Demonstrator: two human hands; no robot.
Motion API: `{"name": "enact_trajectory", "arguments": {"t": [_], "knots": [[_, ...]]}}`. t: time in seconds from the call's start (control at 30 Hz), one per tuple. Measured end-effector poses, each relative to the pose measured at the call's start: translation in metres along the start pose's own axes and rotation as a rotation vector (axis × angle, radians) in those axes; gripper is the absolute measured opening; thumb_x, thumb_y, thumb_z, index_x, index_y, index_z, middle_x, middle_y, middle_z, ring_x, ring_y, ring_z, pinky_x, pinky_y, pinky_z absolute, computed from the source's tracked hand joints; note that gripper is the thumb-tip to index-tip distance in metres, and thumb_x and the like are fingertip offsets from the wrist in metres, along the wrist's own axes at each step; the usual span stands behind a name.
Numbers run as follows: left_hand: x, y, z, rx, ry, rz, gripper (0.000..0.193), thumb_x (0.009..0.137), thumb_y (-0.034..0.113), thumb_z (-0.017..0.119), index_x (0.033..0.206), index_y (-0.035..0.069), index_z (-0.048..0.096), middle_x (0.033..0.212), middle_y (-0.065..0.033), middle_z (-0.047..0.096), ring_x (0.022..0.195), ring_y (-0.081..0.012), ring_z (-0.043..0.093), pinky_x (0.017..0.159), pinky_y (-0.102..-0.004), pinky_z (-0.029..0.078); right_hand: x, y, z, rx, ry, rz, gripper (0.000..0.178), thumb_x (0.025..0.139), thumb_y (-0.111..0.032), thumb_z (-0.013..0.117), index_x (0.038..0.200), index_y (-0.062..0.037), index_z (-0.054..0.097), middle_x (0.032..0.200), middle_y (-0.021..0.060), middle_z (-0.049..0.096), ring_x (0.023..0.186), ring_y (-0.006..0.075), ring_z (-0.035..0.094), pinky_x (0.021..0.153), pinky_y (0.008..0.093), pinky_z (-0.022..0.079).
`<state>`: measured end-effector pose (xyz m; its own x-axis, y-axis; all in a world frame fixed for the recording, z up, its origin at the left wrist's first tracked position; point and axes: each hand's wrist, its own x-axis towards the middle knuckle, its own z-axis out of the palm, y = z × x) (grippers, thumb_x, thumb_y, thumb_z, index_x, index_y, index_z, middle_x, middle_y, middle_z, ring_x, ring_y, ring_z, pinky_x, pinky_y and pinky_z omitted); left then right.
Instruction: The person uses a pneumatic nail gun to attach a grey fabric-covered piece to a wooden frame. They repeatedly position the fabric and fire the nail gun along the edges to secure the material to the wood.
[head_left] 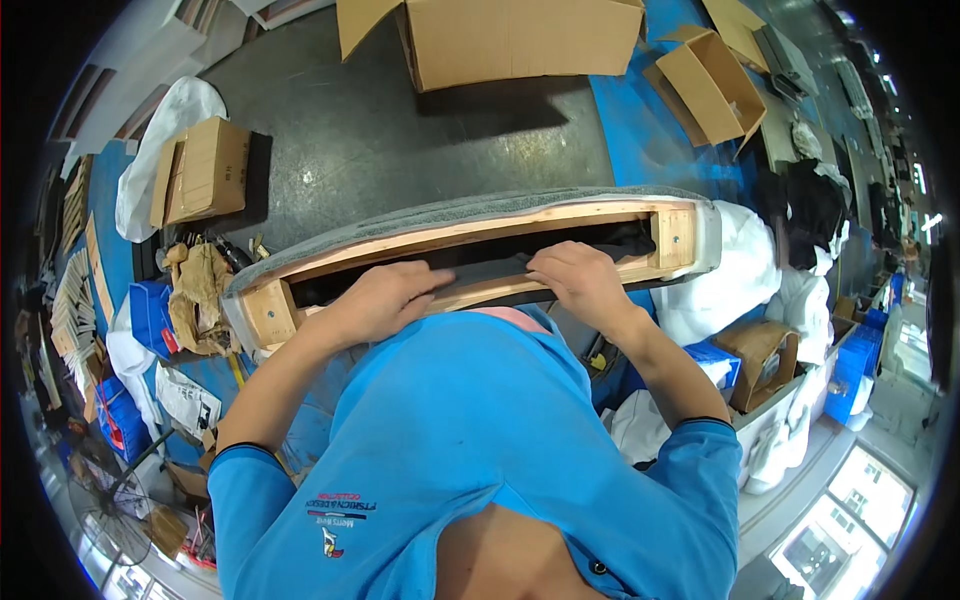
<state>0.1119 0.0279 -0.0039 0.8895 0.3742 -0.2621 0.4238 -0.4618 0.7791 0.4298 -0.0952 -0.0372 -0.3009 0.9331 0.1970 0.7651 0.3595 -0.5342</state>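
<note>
A long wooden frame (676, 240) padded outside with grey upholstery fabric (440, 212) lies across in front of my body, its hollow side facing me. Dark grey cloth (490, 268) lines the hollow and reaches the near wooden rail (480, 294). My left hand (385, 298) rests over the near rail on the left, its fingers stretched toward the middle along the cloth. Farther right, my right hand (582, 282) has its fingers bent together over the same rail, closed on the edge of the dark cloth. Its fingertips are partly hidden.
Beyond the frame is a dark grey work surface (350, 140) with a large cardboard box (520, 45) at its far side. A smaller box (210, 170) stands left, an open box (710, 85) right. White wrapped bundles (725, 265) lie close to the frame's right end.
</note>
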Motion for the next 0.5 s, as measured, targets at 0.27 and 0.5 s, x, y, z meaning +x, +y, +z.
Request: {"name": "enact_trajectory", "arguments": {"t": [0.27, 0.5], "knots": [[-0.009, -0.011, 0.01, 0.155, 0.159, 0.123, 0.027, 0.085, -0.002, 0.065, 0.111, 0.003, 0.074, 0.1, -0.013, 0.065, 0.097, -0.033, 0.066, 0.085, -0.0435, 0.055, 0.008, -0.005, -0.013, -0.006, -0.098, -0.084, 0.011, 0.086, -0.013, 0.07, 0.096, -0.0093, 0.074, 0.094, 0.0049, 0.072, 0.091, 0.0271, 0.07, 0.078, 0.0409, 0.058], [-0.001, -0.001, 0.012, 0.176, 0.07, 0.133, 0.027, 0.09, 0.008, 0.065, 0.115, 0.004, 0.074, 0.097, -0.013, 0.063, 0.098, -0.0321, 0.065, 0.083, -0.0443, 0.055, -0.003, -0.011, -0.005, -0.044, -0.18, -0.014, 0.017, 0.084, -0.02, 0.08, 0.096, -0.0075, 0.076, 0.093, 0.0056, 0.071, 0.086, 0.0274, 0.069, 0.075, 0.0394, 0.058]]}}
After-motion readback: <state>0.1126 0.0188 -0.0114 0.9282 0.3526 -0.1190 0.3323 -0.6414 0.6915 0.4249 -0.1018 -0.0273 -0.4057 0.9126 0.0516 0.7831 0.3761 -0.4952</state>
